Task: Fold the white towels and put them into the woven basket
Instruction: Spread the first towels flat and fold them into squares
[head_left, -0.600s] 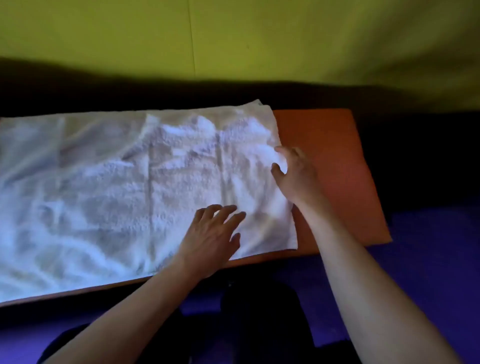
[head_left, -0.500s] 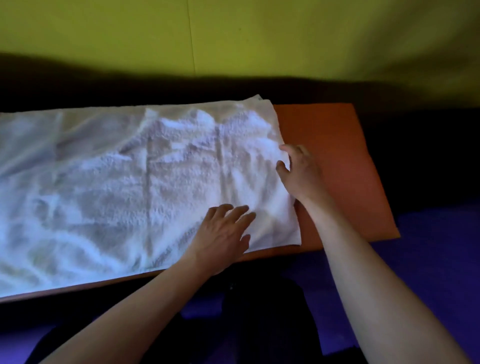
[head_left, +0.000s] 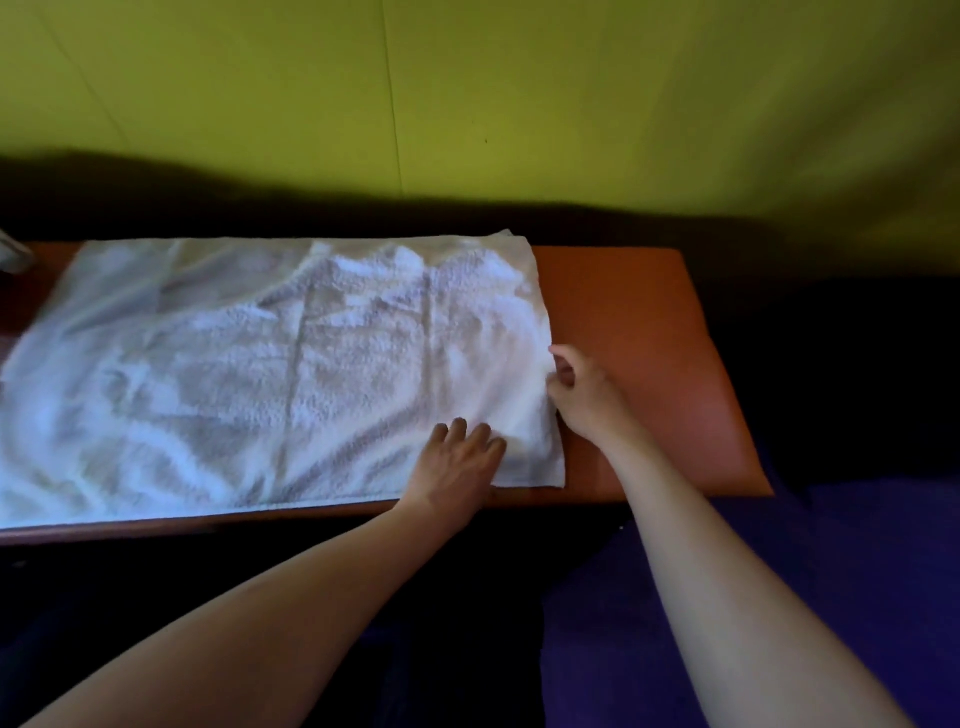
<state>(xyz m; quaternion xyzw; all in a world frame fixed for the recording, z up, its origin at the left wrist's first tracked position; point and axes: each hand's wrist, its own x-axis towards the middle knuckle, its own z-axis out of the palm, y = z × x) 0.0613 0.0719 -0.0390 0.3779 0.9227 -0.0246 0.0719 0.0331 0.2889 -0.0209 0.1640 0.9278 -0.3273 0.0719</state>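
Running along the yellow-green wall (head_left: 467, 93), the orange-brown bench (head_left: 639, 332) carries the white towel (head_left: 270, 374), which lies spread flat over most of its top, rumpled at the near left and reaching just past the near edge. No woven basket shows in this view.

The left hand (head_left: 457, 462) rests palm down on the towel's near right corner, fingers straight and pressing the cloth. The right hand (head_left: 576, 395) sits at the towel's right edge with thumb and fingers curled onto the hem, apparently pinching it, though blur keeps the grip from being certain.

The likely risk is a crooked first fold: if the right hand lifts the edge while the left keeps pinning the corner beside it, the cloth could twist, and the wrinkles at the left could be trapped inside. A pull toward the person could also drag the overhanging edge off the bench.

Compared with half a second ago, the left hand has slid right toward the corner, and the right hand has moved from lying over the edge to closing on it.
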